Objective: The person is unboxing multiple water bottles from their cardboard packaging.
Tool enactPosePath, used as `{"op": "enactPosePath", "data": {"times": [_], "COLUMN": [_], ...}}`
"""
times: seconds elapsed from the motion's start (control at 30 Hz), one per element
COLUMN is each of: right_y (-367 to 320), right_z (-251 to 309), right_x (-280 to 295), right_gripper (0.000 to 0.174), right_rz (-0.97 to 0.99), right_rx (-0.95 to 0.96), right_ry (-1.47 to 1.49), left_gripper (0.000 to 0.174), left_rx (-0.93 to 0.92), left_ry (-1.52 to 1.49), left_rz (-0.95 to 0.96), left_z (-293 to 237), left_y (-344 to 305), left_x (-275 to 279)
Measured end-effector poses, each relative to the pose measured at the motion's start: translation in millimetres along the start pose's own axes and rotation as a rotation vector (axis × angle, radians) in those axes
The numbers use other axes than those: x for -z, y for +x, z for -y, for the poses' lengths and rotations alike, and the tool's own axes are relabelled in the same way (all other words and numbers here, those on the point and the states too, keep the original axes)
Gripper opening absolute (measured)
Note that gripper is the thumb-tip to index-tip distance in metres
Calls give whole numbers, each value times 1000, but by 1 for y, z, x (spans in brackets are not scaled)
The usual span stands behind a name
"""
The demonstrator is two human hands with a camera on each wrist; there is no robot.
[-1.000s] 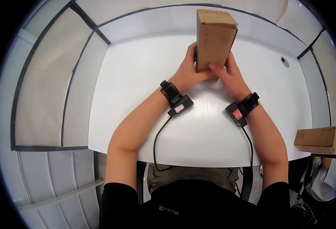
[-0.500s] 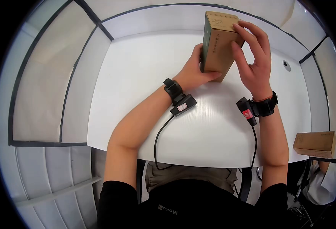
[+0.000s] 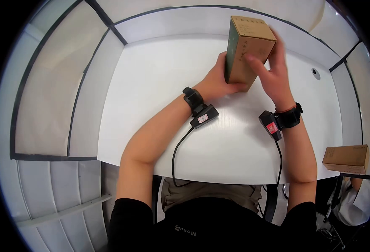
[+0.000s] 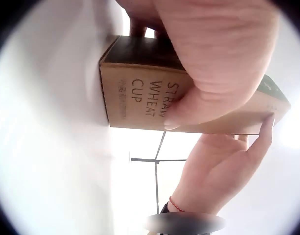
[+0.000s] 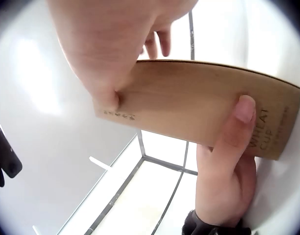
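Observation:
A tall brown cardboard box (image 3: 250, 54) with a green side stands nearly upright over the table, leaning slightly. "STRAW WHEAT CUP" is printed near its lower end in the left wrist view. Low on the box, my left hand (image 3: 217, 82) grips it, the thumb lying across the near face and the fingers round the green side. My right hand (image 3: 276, 82) holds the upper part, thumb on the near face. Its other fingers go behind the right side and are mostly hidden in the head view; in the right wrist view, some fingertips (image 5: 163, 43) show past the box's far edge.
Another brown cardboard box (image 3: 346, 158) lies at the right end of the white table (image 3: 151, 109). Pale panels with dark edging enclose the back and sides. A round cable hole (image 3: 316, 73) sits at the back right. Cables (image 3: 175, 155) run from both wrist cameras. Part of another person (image 3: 357, 206) shows lower right.
The box has shifted a little right and tipped so its printed top shows more. My right hand moved from the lower part up to the top corner, then slid slightly down the right side.

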State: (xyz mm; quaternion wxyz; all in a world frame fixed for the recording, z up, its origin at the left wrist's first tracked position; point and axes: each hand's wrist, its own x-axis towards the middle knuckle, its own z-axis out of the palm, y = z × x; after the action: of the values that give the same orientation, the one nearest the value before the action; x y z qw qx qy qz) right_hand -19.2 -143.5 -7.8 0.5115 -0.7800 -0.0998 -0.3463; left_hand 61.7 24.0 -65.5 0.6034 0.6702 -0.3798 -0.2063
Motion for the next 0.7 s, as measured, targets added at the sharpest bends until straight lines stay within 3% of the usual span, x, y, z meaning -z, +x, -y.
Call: {"op": "enactPosePath", "data": {"times": [0.07,0.17,0.27,0.33,0.5,0.6,0.7], "right_y": [-8,-22,-41,-44,-57,-78,-104], "right_z": [0,-11,-6,-14,-15,-17,-9], "right_x": [-1,-4,-11,-5,7,22,53], "right_gripper": [79,80,76,75,74,76,77], "right_rz": [218,393,314,351,339,285,217], "right_rx": [-353,-569,-660,-618,-598,-433,-392], "right_ry": [86,249,423,259,68,-147,-273], "left_gripper": [98,100,103,99,94,93,92], "left_rx": [-1,-29,9,-83,-15,-4,1], "left_ry": [-19,53,79,110,143,164,177], "left_rz": [36,75,135,118,161,148,144], "left_z": [7,9,-1,4,10,10,9], "left_y": [2,4,2,3,6,4,3], "left_x": [0,2,2,-1,-2,-4,-3]}}
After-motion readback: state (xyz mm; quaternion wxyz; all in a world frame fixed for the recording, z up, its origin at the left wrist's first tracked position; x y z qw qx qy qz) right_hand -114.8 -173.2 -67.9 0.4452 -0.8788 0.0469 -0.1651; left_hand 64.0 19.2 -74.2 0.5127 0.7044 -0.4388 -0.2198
